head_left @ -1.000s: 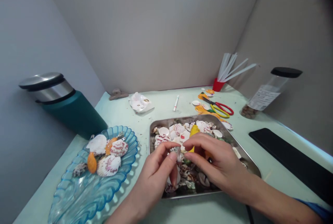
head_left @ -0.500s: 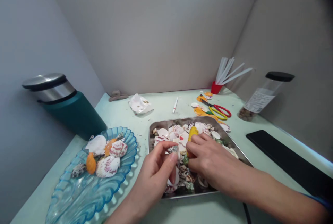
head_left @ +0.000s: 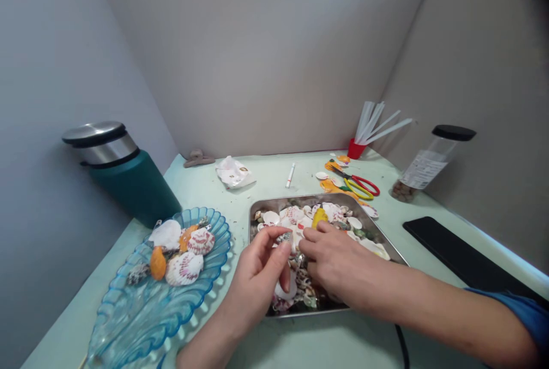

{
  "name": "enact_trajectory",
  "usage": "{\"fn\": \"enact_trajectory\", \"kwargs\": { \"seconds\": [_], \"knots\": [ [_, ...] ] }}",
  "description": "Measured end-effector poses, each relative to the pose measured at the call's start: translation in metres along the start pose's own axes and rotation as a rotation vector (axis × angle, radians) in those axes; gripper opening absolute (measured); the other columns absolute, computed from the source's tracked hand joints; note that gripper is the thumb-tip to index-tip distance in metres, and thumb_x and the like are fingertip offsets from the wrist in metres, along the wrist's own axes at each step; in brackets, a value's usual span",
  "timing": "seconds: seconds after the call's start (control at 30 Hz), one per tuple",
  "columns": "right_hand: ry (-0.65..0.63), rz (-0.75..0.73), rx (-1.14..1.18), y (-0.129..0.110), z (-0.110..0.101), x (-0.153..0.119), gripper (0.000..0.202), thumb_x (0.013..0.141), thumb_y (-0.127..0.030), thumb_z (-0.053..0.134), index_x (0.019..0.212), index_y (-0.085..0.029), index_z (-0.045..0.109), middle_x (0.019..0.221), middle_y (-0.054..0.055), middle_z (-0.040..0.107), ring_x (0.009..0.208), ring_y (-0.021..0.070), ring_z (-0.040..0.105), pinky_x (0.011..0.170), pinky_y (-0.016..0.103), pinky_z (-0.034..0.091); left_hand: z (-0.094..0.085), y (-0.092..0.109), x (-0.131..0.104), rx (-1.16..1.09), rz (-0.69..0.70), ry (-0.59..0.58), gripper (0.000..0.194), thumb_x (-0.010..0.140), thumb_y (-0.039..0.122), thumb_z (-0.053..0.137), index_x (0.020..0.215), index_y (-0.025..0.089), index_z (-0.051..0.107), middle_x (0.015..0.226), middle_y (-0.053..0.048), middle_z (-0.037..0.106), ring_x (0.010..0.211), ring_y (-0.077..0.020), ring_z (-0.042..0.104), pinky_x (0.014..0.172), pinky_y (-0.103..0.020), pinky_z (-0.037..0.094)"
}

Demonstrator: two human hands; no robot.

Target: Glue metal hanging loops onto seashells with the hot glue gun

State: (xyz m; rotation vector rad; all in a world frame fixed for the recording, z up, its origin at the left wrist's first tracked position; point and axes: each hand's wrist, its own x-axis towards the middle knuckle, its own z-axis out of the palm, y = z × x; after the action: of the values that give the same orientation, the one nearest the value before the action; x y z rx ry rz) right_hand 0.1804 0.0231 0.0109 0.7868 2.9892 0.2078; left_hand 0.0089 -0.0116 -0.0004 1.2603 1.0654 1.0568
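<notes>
Since a second earlier, the right hand (head_left: 332,259) had swung down, back upward, among the shells (head_left: 292,215) in the steel tray (head_left: 278,204); its fingertips were hidden, so I could not tell whether they gripped anything. The jar's (head_left: 434,157) white label (head_left: 424,170) bore print too small to read. Above the tray, the left hand (head_left: 261,269) pinched a small speckled shell (head_left: 283,237).

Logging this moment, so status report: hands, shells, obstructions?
Left hand curled over shells. Right hand beside it; both grips unclear. Both hide part of metal tray.
</notes>
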Motion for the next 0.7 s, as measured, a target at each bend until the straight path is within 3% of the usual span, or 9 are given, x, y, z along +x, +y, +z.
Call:
{"fn": "enact_trajectory", "kwargs": {
  "seconds": [0.13,0.37,0.6,0.7],
  "knots": [
    [0.073,0.05,0.052,0.002,-0.003,-0.001,0.012,0.086,-0.022,0.063,0.076,-0.019,0.068,0.08,0.006,0.061,0.081,0.0217,0.05,0.068,0.035,0.031,-0.001,-0.003,0.0,-0.01,0.017,-0.02,0.031,0.09,0.041,0.05,0.107,0.014,0.051,0.048,0.007,0.05,0.045,-0.0091,0.045,0.051,-0.021,0.038],
    [0.119,0.05,0.105,0.001,0.018,0.011,0.008,0.086,-0.015,0.06,0.082,-0.017,0.067,0.09,0.01,0.064,0.092,0.0261,0.053,0.076,0.039,0.038,0.002,-0.002,0.0,-0.033,0.022,0.005,0.031,0.089,0.04,0.052,0.106,0.014,0.053,0.046,0.007,0.05,0.044,-0.0085,0.045,0.05,-0.02,0.038],
    [0.21,0.178,0.202,0.009,0.002,-0.006,0.012,0.091,-0.011,0.049,0.086,-0.015,0.059,0.079,0.005,0.061,0.072,0.0178,0.053,0.066,0.03,0.04,-0.001,0.001,-0.001,-0.037,-0.012,-0.019,0.031,0.089,0.039,0.052,0.108,0.014,0.052,0.05,0.005,0.055,0.049,-0.0095,0.049,0.053,-0.021,0.039],
    [0.309,0.229,0.365,0.011,0.0,-0.014,0.014,0.093,-0.013,0.045,0.089,-0.017,0.058,0.079,0.003,0.06,0.071,0.016,0.054,0.065,0.028,0.042,-0.002,0.0,0.0,-0.054,-0.044,-0.04,0.033,0.088,0.038,0.055,0.109,0.014,0.052,0.056,0.002,0.061,0.054,-0.0111,0.054,0.056,-0.021,0.041]
  ]
}}
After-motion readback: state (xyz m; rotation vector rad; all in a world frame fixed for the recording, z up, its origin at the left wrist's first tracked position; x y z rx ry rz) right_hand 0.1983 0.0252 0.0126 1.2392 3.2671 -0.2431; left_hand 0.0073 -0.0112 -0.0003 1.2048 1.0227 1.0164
